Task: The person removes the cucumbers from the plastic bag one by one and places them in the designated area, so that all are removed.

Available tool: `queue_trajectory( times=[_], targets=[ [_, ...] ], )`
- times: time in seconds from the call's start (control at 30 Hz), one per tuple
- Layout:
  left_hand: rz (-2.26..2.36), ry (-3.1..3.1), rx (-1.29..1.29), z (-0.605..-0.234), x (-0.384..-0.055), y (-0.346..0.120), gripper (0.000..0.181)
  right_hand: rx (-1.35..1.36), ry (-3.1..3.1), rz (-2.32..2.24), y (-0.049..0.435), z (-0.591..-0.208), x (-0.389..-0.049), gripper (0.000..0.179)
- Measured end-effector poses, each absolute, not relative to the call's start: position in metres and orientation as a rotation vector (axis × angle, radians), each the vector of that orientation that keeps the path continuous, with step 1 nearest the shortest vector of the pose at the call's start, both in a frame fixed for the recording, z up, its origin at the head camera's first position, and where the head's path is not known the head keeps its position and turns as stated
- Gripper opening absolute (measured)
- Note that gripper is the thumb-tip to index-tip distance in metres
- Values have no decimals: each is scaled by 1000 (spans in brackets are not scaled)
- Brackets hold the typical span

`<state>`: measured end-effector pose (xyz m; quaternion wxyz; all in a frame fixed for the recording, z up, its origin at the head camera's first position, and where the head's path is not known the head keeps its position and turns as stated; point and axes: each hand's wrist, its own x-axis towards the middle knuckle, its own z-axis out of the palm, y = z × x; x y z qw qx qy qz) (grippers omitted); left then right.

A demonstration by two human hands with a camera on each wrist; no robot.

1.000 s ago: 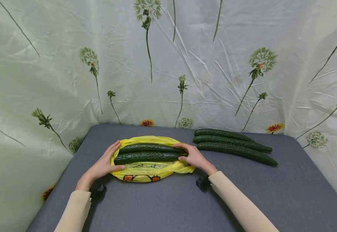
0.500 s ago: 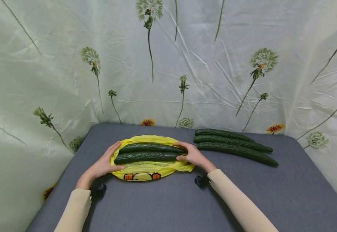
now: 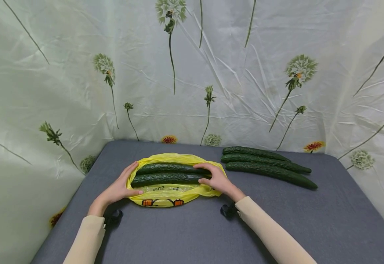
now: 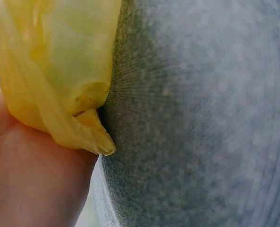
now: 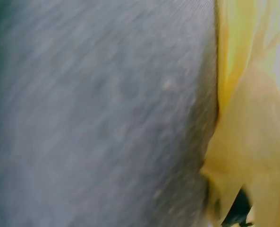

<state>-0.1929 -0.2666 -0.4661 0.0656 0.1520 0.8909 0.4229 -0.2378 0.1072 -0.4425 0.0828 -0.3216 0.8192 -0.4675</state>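
Observation:
A yellow plastic bag (image 3: 165, 157) lies on its side on the table, its wide mouth facing up toward the head camera. Two dark green cucumbers (image 3: 170, 179) lie side by side inside it. My left hand (image 3: 117, 187) holds the bag's left end, thumb along the front rim and fingers at the back. The left wrist view has bunched yellow plastic (image 4: 59, 94) against the palm. My right hand (image 3: 218, 179) reaches into the bag's right end, fingers and thumb curved around the cucumbers' right ends. Those ends are hidden under the hand.
Several more cucumbers, three in a row (image 3: 268, 165), lie at the back right of the grey table (image 3: 178, 238). A flower-printed sheet (image 3: 192, 73) hangs behind and at the sides. Yellow plastic (image 5: 253, 118) fills the right of the right wrist view.
My right hand has moved slightly left over the cucumbers, and yellow plastic now shows behind it at the right. The front of the bag has shifted a little; my left hand stays nearly still.

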Motion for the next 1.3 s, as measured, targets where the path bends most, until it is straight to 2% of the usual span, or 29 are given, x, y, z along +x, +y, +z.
queue_trajectory(
  times=[0.07, 0.3, 1.03, 1.3],
  targets=[
    [1278, 2687, 462, -466, -193, -266, 100, -1000, 2465, -1396, 105, -452, -243, 44],
    [1277, 2684, 448, -467, -192, -267, 100, -1083, 2479, -1359, 90, -448, -242, 43],
    [1284, 2688, 472, -466, -191, -266, 99, -1027, 2390, -1318, 45, -452, -238, 43],
    [1279, 2694, 467, -466, -191, -265, 99, -1038, 2542, -1135, 39, -451, -236, 42]
  ],
)
